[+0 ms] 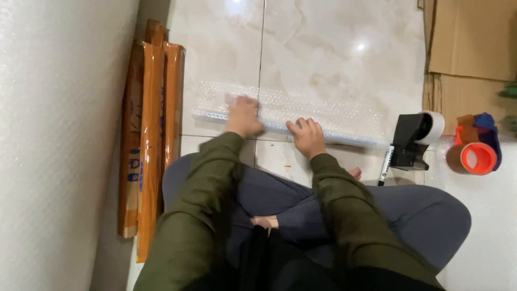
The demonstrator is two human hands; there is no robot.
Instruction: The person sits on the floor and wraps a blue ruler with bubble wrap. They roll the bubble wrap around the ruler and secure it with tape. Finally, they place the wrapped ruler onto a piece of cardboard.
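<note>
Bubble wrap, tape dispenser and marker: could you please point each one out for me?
bubble wrap (323, 110), head view, on its flat clear sheet.
tape dispenser (410, 141), head view, on its black body.
marker (385, 163), head view, on its white barrel.

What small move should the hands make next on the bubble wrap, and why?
Probably roll the bubble wrap one more turn away from the body. Both the left hand and the right hand press on its near edge, which already looks curled into a thin roll, while a flat stretch lies beyond on the floor. The tape dispenser waits at the right.
</note>
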